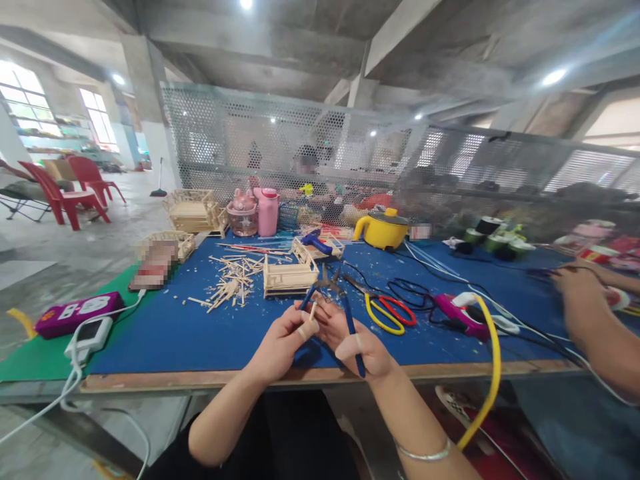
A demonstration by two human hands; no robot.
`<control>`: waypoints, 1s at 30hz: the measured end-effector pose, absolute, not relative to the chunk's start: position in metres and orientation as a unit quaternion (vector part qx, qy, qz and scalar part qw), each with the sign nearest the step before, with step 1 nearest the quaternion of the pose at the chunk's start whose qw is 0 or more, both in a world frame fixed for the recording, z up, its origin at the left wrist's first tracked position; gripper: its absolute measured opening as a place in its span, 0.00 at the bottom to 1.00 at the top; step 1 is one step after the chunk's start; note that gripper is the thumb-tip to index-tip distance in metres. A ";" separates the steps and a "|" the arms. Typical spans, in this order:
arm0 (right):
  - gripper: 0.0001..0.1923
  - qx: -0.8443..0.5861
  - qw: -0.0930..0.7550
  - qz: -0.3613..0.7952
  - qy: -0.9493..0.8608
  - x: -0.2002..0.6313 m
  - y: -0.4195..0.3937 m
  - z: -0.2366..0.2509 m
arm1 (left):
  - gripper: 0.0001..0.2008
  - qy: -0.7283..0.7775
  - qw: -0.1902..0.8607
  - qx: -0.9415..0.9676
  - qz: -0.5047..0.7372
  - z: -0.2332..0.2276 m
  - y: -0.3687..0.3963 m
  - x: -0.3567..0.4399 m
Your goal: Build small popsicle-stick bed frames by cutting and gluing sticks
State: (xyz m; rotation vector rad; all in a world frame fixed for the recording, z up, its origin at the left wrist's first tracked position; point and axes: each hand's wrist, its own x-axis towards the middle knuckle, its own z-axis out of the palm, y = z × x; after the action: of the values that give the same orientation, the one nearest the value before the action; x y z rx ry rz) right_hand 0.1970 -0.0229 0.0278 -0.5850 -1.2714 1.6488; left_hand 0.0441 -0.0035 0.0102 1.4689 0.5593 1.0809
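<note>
My right hand grips the blue handles of a pair of cutting pliers, whose jaws point away from me above the blue mat. My left hand pinches a short thin wooden stick and holds it up beside the plier jaws. Just beyond the hands stands a small frame built of wooden sticks. A loose heap of cut sticks lies to its left.
Yellow and red scissors and a pink glue gun with a yellow cable lie to the right. Another person's hands work at the far right. A power strip, a yellow pot, pink bottles and more stick models stand farther off.
</note>
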 end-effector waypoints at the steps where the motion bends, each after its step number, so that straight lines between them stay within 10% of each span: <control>1: 0.43 -0.251 0.473 0.660 -0.526 0.194 -0.021 0.028 | 0.17 0.239 0.590 0.627 0.449 0.012 -0.006 0.046; 9: 0.46 -0.384 0.480 0.514 -0.598 0.225 -0.009 0.048 | 0.18 0.352 0.553 0.588 0.474 0.015 0.003 0.035; 18: 0.43 -0.614 0.098 0.188 -0.761 0.237 -0.019 0.057 | 0.17 0.422 0.505 0.602 0.453 0.001 0.010 0.037; 30: 0.38 -0.581 0.108 0.170 -0.789 0.227 -0.018 0.059 | 0.15 0.411 0.500 0.616 0.450 0.002 0.010 0.035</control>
State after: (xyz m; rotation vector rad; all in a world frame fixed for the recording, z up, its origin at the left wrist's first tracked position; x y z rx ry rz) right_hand 0.2269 -0.0176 0.0592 -1.7090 -2.3200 0.5010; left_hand 0.0345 0.0098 0.0021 1.4901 0.9932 1.0882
